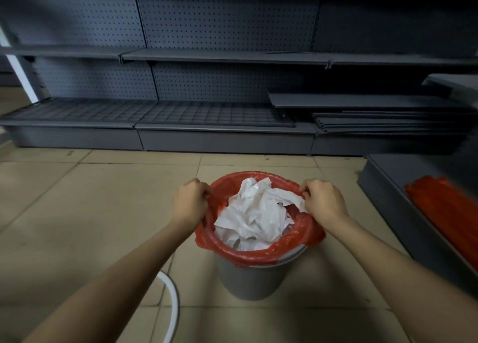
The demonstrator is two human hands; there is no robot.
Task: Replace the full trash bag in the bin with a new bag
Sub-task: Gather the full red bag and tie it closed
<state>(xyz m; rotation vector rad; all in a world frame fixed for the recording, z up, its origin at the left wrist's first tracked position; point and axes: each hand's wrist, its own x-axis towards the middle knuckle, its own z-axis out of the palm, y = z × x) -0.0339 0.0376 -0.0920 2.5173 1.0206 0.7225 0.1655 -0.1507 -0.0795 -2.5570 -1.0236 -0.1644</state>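
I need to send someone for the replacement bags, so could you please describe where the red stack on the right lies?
Start at the grey bin on the tiled floor, whose red bag both hands grip at the rim. To its right a low dark grey shelf base runs along the floor. The flat red stack lies on it, the only red thing there.

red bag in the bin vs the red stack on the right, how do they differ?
The red bag is opened out, lining the grey bin, crumpled and full of white waste; the red stack lies flat on a grey platform. Left hand and right hand grip the bag's rim; nothing touches the stack. Same red colour.
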